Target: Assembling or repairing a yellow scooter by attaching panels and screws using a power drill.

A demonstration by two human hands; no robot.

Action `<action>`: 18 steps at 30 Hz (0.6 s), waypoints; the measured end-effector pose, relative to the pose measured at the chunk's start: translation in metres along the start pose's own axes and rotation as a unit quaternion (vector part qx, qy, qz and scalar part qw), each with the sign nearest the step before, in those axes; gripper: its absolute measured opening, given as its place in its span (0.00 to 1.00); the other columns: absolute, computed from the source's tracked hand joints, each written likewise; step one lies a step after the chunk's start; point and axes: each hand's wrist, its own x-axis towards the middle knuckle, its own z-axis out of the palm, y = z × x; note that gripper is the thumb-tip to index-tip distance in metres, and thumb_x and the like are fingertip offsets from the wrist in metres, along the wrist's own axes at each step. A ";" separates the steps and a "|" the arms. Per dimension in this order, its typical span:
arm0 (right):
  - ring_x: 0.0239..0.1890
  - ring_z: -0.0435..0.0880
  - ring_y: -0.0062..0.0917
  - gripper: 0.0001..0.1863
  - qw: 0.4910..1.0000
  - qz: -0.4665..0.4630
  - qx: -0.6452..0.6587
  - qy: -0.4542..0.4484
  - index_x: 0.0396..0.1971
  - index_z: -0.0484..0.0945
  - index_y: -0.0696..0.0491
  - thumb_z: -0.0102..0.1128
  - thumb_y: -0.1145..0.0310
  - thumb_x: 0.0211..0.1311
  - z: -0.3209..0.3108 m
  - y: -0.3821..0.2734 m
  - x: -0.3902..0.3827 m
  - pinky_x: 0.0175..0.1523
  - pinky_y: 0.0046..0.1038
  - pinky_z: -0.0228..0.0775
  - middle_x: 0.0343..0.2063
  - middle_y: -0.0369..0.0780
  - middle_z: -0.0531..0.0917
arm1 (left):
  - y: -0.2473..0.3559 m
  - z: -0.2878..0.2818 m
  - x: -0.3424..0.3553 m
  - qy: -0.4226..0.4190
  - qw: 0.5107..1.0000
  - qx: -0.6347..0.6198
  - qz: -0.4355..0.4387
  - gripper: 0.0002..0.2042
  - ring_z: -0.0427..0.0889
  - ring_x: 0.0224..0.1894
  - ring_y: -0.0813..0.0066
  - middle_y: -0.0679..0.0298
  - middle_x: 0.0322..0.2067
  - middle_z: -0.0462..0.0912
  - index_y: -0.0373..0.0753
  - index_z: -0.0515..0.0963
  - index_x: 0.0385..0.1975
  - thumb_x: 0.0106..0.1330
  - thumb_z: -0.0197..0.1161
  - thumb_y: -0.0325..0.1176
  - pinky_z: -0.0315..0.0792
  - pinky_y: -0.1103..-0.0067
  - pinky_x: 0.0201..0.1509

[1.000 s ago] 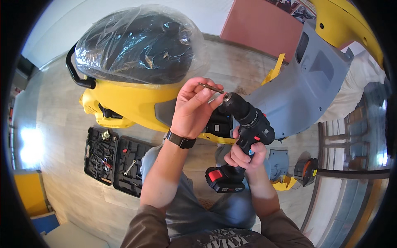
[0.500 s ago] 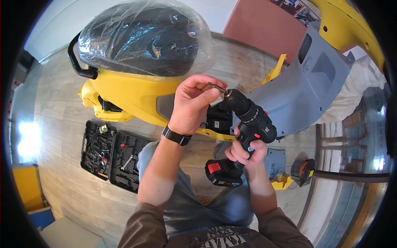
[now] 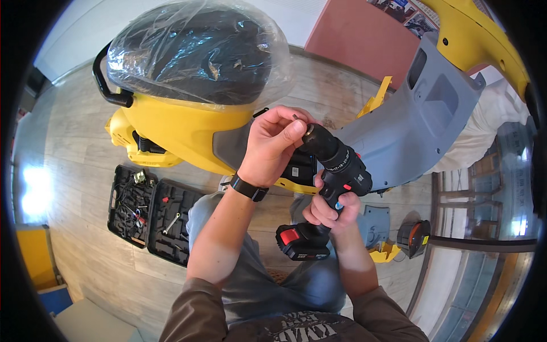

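At the centre of the frame, the left hand [image 3: 271, 145] pinched a thin metal bit [image 3: 296, 117] between thumb and fingers, right at the chuck [image 3: 319, 141] of a black cordless drill [image 3: 347, 175]; whether the bit had gone in could not be told. The right hand [image 3: 336, 211], right of centre, was wrapped round the drill's grip. A yellow vehicle body [image 3: 176, 131] with a plastic-wrapped seat [image 3: 194, 57] stood upper left, a grey panel [image 3: 410, 125] upper right, an open tool case [image 3: 163, 244] lower left.

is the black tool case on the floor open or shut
Open: the tool case lies with its two halves spread side by side, a wrench showing inside.
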 end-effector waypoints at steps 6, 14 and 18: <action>0.08 0.64 0.17 0.25 0.998 -0.009 0.038 -0.048 0.52 0.63 0.52 0.58 0.60 0.57 -0.002 0.001 0.004 0.26 0.27 0.60 0.11 0.30 0.69 | -0.001 0.019 0.000 0.004 1.000 0.019 0.012 0.12 0.79 0.52 0.62 0.58 0.43 0.78 0.37 0.75 0.43 0.63 0.68 0.31 0.74 0.67 0.57; 0.07 0.64 0.16 0.25 0.996 -0.010 0.059 -0.064 0.52 0.63 0.51 0.58 0.59 0.58 0.002 0.004 0.009 0.24 0.25 0.60 0.10 0.29 0.67 | -0.002 0.027 -0.004 -0.014 0.996 -0.006 -0.087 0.25 0.77 0.56 0.62 0.55 0.53 0.75 0.36 0.70 0.51 0.56 0.75 0.33 0.72 0.67 0.61; 0.07 0.65 0.16 0.24 0.994 -0.015 0.065 -0.082 0.52 0.63 0.51 0.58 0.59 0.58 0.002 0.001 0.009 0.24 0.25 0.61 0.10 0.29 0.68 | -0.005 0.037 -0.002 -0.049 0.994 -0.059 -0.077 0.27 0.74 0.61 0.62 0.54 0.58 0.72 0.35 0.68 0.57 0.61 0.71 0.35 0.69 0.66 0.64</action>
